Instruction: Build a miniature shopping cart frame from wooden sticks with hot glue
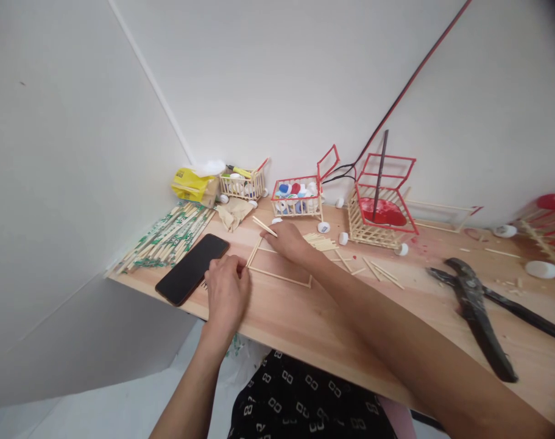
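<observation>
The stick frame [279,276] lies toward the counter's [295,323] left end, long axis roughly along the front edge, its near-left corner pinched by the left hand [226,283], the right hand [289,241] gripping thin sticks [263,226] beyond.

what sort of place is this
Probably a small craft workspace, judging by the miniature stick-built carts, the flat stick frame and the pliers lying on the wooden tabletop.
</observation>
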`<state>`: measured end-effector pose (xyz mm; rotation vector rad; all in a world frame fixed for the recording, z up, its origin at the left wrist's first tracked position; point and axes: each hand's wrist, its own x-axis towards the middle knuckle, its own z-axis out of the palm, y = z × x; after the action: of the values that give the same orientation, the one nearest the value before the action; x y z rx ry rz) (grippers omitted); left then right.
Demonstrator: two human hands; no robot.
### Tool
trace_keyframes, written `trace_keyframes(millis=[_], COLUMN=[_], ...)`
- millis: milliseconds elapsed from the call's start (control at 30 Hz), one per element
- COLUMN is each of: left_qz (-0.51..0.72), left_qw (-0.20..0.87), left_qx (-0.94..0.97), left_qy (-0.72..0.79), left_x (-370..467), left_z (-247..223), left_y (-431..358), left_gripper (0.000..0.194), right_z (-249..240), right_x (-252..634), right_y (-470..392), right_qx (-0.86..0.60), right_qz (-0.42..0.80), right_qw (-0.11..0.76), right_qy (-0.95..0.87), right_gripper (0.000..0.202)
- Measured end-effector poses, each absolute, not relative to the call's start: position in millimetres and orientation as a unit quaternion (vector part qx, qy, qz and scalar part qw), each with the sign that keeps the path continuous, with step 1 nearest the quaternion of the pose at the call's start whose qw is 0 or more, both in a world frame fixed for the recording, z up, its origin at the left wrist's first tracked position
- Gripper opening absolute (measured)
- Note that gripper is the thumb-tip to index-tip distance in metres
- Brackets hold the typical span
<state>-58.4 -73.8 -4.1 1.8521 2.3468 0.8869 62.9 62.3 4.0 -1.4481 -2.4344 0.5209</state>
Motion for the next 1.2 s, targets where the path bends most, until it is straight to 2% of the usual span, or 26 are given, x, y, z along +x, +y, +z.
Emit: trace_keyframes(millis=[233, 567, 1200], left_qz=[0.264, 0.213, 0.208], left_qw=[0.012, -0.070, -0.053], left_qx=[0.603, 0.596, 0.572], left_qy=[0.753, 0.771, 0.792], left_x=[-63.5, -51.0, -45.7], left_z=[-2.2, -6.5, -4.7], left_y=[-80.0, -81.0, -72.9], left_gripper=[0.009, 0.009, 0.010], right_z=[3.6, 3.2, 8.6], right_x=[63.6, 63.3, 67.2], right_y=[64.0, 64.5, 62.1], right_qx=[-0.490, -0.493, -0.483], right_qz=[0.176, 0.171, 0.196], right_qw=[0.123, 0.123, 0.125], right_qy=[-0.845, -0.844, -0.844], right_gripper=[0.035, 0.037, 0.034])
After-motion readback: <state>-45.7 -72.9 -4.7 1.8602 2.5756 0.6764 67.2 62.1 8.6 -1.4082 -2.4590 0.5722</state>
